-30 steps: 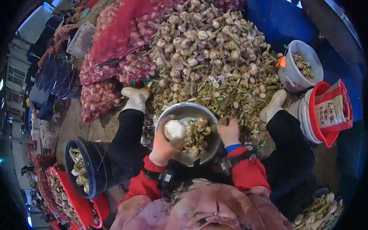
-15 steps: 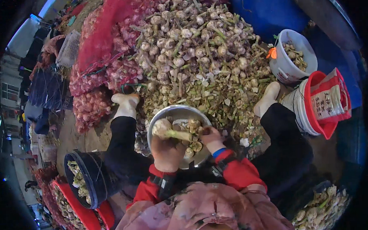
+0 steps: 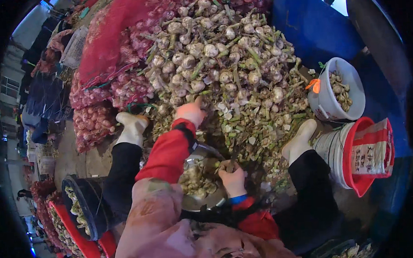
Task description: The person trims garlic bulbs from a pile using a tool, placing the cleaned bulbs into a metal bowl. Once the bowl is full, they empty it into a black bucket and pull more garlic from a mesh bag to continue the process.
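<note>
Picking garlic bulbs [image 3: 210,50], heaped at twelve o'clock, was best done singly, without bruising; any hold by the left hand [image 3: 192,113] could not be told; a dark object [image 3: 231,165] was pinched by the right hand [image 3: 233,179].

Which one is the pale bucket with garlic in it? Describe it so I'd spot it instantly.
Start at the big garlic heap and go right. The pale bucket stands just beyond the red basin, as the wearer sees it. Unlike its neighbours, it has a bright orange tag on its side.
</note>
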The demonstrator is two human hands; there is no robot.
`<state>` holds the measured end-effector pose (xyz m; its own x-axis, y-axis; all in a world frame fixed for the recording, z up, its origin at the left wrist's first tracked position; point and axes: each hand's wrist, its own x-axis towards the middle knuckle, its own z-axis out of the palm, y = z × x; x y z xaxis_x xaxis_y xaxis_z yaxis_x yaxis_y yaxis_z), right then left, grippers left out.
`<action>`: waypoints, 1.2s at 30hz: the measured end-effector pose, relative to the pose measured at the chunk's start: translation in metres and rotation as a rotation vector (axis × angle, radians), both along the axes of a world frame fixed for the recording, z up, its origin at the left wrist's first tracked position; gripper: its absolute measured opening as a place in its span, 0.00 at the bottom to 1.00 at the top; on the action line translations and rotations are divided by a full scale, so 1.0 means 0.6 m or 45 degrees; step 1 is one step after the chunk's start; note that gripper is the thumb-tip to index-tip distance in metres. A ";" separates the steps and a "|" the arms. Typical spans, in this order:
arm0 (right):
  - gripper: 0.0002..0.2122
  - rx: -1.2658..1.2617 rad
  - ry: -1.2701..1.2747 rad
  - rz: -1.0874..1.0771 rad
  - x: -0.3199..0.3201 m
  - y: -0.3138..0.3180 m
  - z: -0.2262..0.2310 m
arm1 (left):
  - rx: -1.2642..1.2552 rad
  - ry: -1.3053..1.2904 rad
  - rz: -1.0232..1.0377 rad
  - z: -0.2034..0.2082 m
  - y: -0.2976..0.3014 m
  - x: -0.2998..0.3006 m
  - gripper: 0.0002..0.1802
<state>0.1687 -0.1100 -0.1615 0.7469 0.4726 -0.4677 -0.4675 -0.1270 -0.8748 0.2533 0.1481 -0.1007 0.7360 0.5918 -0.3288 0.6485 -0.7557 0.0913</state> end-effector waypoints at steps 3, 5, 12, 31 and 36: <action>0.12 -0.073 0.036 -0.028 0.003 0.005 -0.007 | 0.041 0.082 0.020 -0.040 0.022 0.026 0.27; 0.12 -0.054 0.012 -0.019 0.002 0.009 0.014 | -0.048 -0.098 0.120 -0.051 0.043 -0.002 0.29; 0.13 -0.123 -0.170 0.138 0.009 -0.012 0.007 | -1.297 -0.704 0.292 0.072 -0.092 -0.151 0.41; 0.12 -0.516 -0.784 0.478 -0.022 -0.039 0.069 | -0.545 -0.782 -0.046 0.217 -0.265 -0.391 0.33; 0.10 -0.717 -0.951 0.010 0.014 -0.051 0.072 | -0.631 -0.942 0.258 0.189 -0.234 -0.408 0.37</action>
